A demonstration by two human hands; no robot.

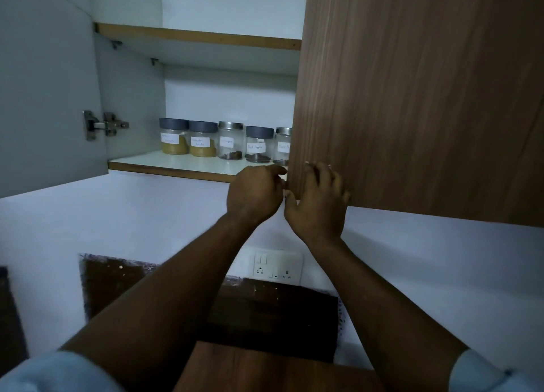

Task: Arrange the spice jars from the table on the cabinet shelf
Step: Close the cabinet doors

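Note:
Several labelled glass spice jars stand in a row on the lower cabinet shelf (pixel 182 163). The two on the left (pixel 174 137) hold yellow powder under grey lids. A steel-lidded jar (pixel 230 141) and a grey-lidded jar (pixel 259 144) hold dark spices, and the rightmost jar (pixel 283 145) is half hidden by the brown wooden cabinet door (pixel 412 97). Both hands are at that door's lower left corner. My left hand (pixel 255 193) curls its fingers at the door's free edge. My right hand (pixel 319 203) rests its fingers on the door's front, thumb at the bottom corner.
The left door (pixel 44 82) hangs wide open with a metal hinge (pixel 103 125). An upper shelf (pixel 200 36) shows nothing on it. Below are a white wall, a socket plate (pixel 276 269), a dark panel and a wooden surface (pixel 265 368).

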